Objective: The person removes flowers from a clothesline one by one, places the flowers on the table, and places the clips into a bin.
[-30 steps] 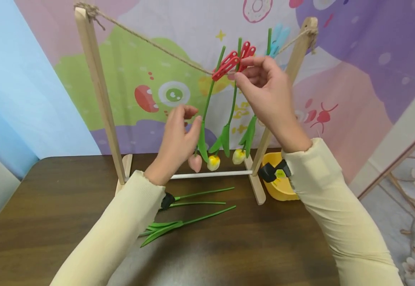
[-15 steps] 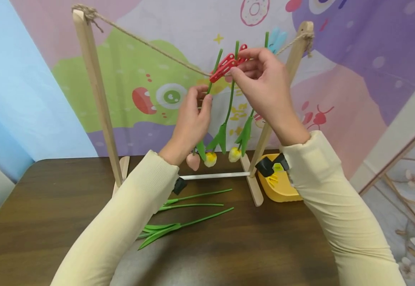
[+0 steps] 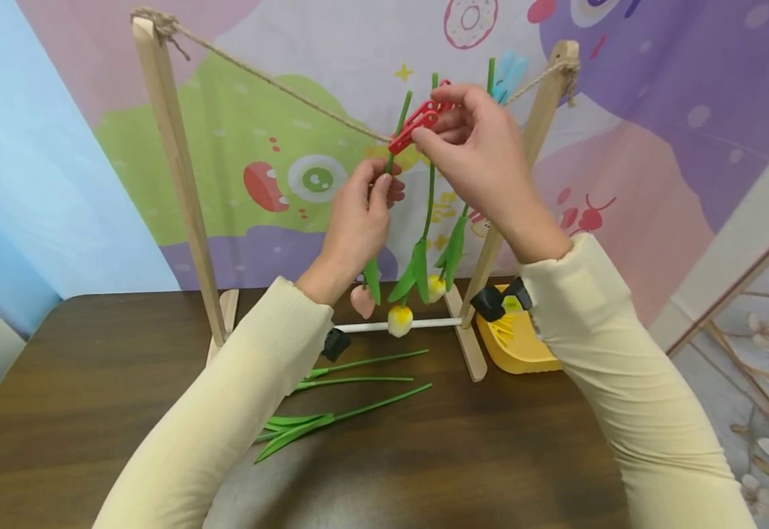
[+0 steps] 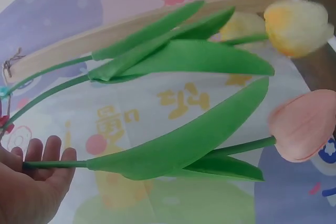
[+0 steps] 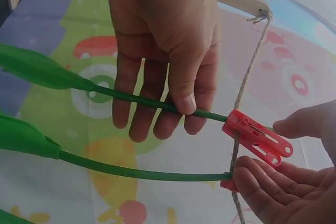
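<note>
A pink tulip [image 4: 181,148], hung bloom-down from the rope [image 5: 253,61] by a red clip [image 5: 251,136], is pinched at its stem, just below the clip, by the left hand [image 3: 361,209]. The right hand [image 3: 480,150] is held open around the clip's handles, thumb and fingers apart. Green stems [image 3: 384,402] are laid on the table [image 3: 523,433].

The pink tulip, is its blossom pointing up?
No: in the head view, the pink tulip hangs blossom-down, below the left hand and the red clothespin on the rope.
</note>
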{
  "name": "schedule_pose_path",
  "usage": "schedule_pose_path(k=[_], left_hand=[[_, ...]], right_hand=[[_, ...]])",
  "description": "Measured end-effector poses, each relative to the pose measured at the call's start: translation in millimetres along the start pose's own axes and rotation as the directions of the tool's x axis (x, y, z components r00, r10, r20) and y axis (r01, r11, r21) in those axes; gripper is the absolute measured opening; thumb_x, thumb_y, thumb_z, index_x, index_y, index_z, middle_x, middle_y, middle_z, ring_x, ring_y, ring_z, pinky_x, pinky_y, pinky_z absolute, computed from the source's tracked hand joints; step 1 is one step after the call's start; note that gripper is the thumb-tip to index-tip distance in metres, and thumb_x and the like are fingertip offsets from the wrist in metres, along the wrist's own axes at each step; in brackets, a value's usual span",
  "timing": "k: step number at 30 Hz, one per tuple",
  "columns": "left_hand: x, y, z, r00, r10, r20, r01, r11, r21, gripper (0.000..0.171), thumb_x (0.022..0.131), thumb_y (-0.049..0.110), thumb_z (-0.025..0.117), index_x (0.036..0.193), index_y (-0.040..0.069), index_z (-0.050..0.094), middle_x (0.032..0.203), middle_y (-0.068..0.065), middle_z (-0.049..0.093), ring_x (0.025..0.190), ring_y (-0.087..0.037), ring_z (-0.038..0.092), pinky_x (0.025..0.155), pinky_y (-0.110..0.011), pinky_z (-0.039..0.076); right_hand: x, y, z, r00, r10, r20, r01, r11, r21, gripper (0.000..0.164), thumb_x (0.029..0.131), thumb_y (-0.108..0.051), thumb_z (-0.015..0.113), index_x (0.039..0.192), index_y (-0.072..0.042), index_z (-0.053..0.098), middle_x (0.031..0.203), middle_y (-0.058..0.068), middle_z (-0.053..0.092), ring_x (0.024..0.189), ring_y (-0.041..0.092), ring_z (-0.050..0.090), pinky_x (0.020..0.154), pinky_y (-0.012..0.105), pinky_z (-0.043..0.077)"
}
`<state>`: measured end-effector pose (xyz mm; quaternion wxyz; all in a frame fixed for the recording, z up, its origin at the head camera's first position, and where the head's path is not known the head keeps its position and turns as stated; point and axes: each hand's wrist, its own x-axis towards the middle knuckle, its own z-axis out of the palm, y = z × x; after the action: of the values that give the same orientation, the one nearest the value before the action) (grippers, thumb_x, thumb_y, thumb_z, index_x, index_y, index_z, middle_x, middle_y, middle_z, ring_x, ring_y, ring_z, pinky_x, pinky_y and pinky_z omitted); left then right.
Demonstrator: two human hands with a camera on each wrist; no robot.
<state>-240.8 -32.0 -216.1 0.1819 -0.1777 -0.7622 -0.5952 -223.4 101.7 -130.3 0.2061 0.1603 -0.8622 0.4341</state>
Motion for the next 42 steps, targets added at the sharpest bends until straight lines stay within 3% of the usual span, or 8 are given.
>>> schedule_pose_path(k=[5,14,23,36,42], left_hand=[[-0.4,-0.1,2.1,1.000,-0.018,0.024,0.019,0.998,-0.055,0.025,0.102,0.012,0.032,0.116,0.001,0.049,0.098,-0.014,0.055,0.093,-0.024,0.059,0.085,-0.027,0.048],[-2.1,0.8,0.2,0.998,-0.008,0.066,0.010,1.000,-0.025,0.025,0.103,0.015,0.027,0.114,0.003,0.045,0.088,-0.002,0.040,0.072,-0.016,0.037,0.064,-0.027,0.034],[-2.0,3.2,-2.1,0.997,-0.011,0.070,0.012,1.000,-0.012,0.030,0.103,0.023,0.028,0.116,0.003,0.046,0.083,-0.001,0.037,0.070,-0.017,0.035,0.065,-0.027,0.032],[-0.7,1.3,-0.2,0.999,0.014,0.040,-0.017,0.997,0.081,0.028,0.103,0.021,0.028,0.104,0.003,0.048,0.077,-0.003,0.036,0.066,-0.017,0.036,0.062,-0.027,0.033],[-2.3,-0.5,-3.0,0.999,0.003,0.042,-0.008,0.992,0.127,0.028,0.103,0.020,0.026,0.106,0.002,0.047,0.081,-0.004,0.039,0.071,-0.018,0.039,0.068,-0.028,0.036]], right_hand=[[0.4,-2.8,-2.2,1.000,0.002,0.019,-0.002,1.000,-0.026,0.036,0.090,-0.023,0.060,0.122,-0.009,0.056,0.103,0.007,0.065,0.087,0.010,0.062,0.070,0.019,0.046],[3.5,-1.5,-2.8,1.000,0.002,-0.008,-0.001,0.990,0.141,0.025,0.089,-0.014,0.063,0.109,0.001,0.061,0.090,0.005,0.065,0.079,0.014,0.065,0.075,0.020,0.053],[3.3,0.3,-3.3,1.000,0.002,-0.020,0.002,0.978,0.207,0.021,0.087,-0.010,0.064,0.105,0.003,0.062,0.085,0.003,0.065,0.075,0.014,0.067,0.074,0.020,0.054],[0.0,3.5,-5.2,1.000,-0.016,-0.023,0.019,0.989,0.147,0.018,0.087,-0.013,0.065,0.100,0.000,0.064,0.084,0.003,0.068,0.072,0.010,0.065,0.073,0.021,0.053],[0.7,6.7,-4.5,0.998,-0.044,-0.052,0.057,0.958,0.280,0.012,0.088,-0.009,0.063,0.096,0.000,0.063,0.080,-0.002,0.065,0.072,0.012,0.066,0.074,0.021,0.053]])
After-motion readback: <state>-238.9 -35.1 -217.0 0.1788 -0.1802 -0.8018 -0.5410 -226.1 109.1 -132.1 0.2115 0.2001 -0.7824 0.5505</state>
